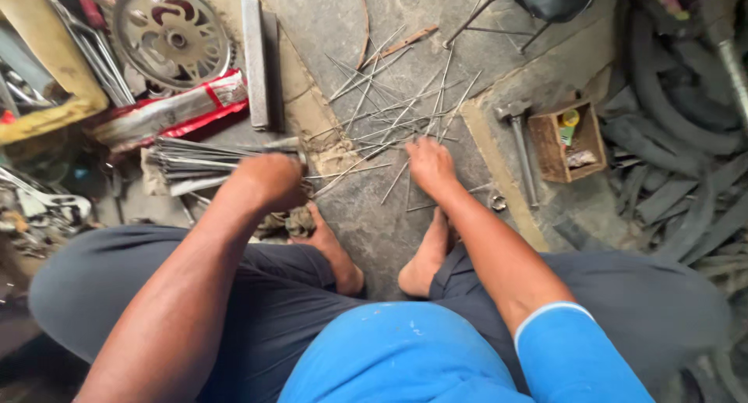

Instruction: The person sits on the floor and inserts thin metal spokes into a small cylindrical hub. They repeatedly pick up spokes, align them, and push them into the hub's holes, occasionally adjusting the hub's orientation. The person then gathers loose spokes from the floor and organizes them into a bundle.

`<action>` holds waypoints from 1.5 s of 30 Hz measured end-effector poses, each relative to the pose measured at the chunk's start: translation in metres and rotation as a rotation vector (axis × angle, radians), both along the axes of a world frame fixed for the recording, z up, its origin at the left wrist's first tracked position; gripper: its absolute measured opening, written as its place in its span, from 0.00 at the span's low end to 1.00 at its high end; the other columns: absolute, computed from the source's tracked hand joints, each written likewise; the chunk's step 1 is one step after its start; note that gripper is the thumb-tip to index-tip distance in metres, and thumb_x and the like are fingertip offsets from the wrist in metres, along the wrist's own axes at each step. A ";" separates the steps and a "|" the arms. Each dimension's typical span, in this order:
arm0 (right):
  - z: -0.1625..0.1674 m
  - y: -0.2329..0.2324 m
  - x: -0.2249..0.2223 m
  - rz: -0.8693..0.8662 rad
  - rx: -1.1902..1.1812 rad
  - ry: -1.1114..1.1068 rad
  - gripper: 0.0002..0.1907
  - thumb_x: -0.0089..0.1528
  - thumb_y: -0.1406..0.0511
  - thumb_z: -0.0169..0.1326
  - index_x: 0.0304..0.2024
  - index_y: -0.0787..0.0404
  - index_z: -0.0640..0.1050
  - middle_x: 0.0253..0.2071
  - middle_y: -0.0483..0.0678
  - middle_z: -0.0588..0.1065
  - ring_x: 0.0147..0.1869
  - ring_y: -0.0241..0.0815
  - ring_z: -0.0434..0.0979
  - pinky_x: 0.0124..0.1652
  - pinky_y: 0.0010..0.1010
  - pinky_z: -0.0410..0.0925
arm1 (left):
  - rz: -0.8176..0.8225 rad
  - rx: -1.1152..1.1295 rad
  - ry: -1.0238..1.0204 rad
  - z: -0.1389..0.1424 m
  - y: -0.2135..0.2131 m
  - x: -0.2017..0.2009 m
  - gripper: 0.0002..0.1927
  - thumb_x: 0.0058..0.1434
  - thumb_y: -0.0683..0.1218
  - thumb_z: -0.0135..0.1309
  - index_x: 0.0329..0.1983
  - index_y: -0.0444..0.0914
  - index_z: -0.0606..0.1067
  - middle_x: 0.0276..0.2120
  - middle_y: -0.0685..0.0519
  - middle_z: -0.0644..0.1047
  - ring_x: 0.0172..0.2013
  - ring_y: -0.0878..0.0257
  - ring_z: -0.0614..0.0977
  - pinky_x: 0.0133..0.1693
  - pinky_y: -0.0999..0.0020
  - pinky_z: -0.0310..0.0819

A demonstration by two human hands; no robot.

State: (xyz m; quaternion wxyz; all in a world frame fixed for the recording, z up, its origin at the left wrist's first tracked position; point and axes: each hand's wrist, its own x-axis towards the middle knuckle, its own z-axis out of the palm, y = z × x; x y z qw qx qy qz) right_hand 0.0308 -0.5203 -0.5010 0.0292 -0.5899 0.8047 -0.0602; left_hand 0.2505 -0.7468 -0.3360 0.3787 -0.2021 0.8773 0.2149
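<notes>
blue shirt (405, 356) and dark trousers (257, 309) fill the near edge, bare feet (425, 259) resting on the stone floor (374, 224). left hand (269, 181) is closed around a bundle of thin metal spokes (199, 163); right hand (430, 165) presses down on loose spokes (397, 99) scattered ahead, fingers seemingly pinching one, though that is hard to tell. spokes look light, stiff, springy and slick, best gripped mid-length in a bunch. a hammer (520, 150), small wooden box (565, 142), sprocket (170, 35) and rubber tyres (686, 138) crowd the sides.
</notes>
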 end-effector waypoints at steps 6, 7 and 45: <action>-0.003 -0.026 0.052 0.189 -0.213 -0.115 0.15 0.59 0.66 0.52 0.48 0.58 0.77 0.42 0.55 0.74 0.43 0.53 0.75 0.39 0.46 0.69 | 0.249 0.033 0.476 -0.034 -0.008 -0.012 0.18 0.61 0.51 0.57 0.52 0.39 0.78 0.43 0.39 0.81 0.46 0.42 0.82 0.47 0.48 0.76; -0.002 -0.033 0.065 0.288 -0.364 -0.122 0.22 0.56 0.66 0.51 0.54 0.61 0.77 0.49 0.57 0.75 0.44 0.51 0.74 0.41 0.43 0.69 | 0.262 0.030 0.459 -0.032 -0.009 -0.016 0.18 0.61 0.51 0.57 0.52 0.40 0.78 0.43 0.38 0.81 0.46 0.42 0.82 0.47 0.48 0.76; 0.028 -0.133 -0.023 0.000 -0.142 0.057 0.20 0.64 0.64 0.54 0.59 0.51 0.77 0.40 0.50 0.73 0.47 0.53 0.73 0.44 0.47 0.68 | 0.121 0.122 0.288 -0.045 0.021 -0.014 0.21 0.60 0.55 0.58 0.54 0.41 0.76 0.42 0.39 0.81 0.46 0.43 0.82 0.48 0.49 0.77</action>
